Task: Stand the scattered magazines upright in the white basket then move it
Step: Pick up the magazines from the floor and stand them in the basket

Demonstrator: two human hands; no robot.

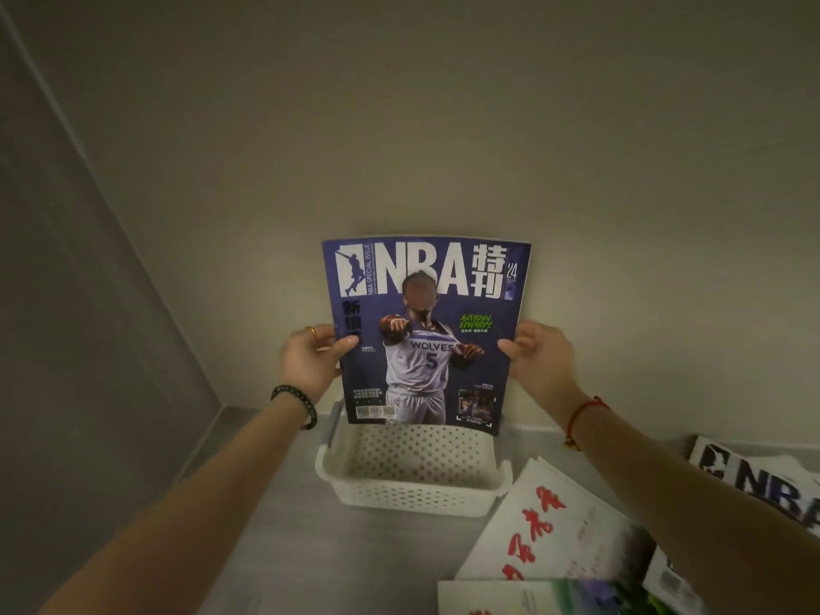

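Note:
A purple NBA magazine (pixel 426 304) stands upright, cover towards me, with its lower edge at the back of the white perforated basket (pixel 412 490). My left hand (pixel 310 361) grips its left edge, thumb on the cover. My right hand (pixel 537 357) grips its right edge the same way. The basket sits on the grey surface against the wall and holds nothing else that I can see. Whether the magazine's bottom touches the basket floor is hidden.
Right of the basket lie loose magazines: a white one with red characters (pixel 546 521), another NBA issue (pixel 772 481) at the far right, and a green-edged one (pixel 554 599) at the bottom. A beige wall (pixel 443 126) stands close behind; a grey side wall (pixel 88 304) closes the left.

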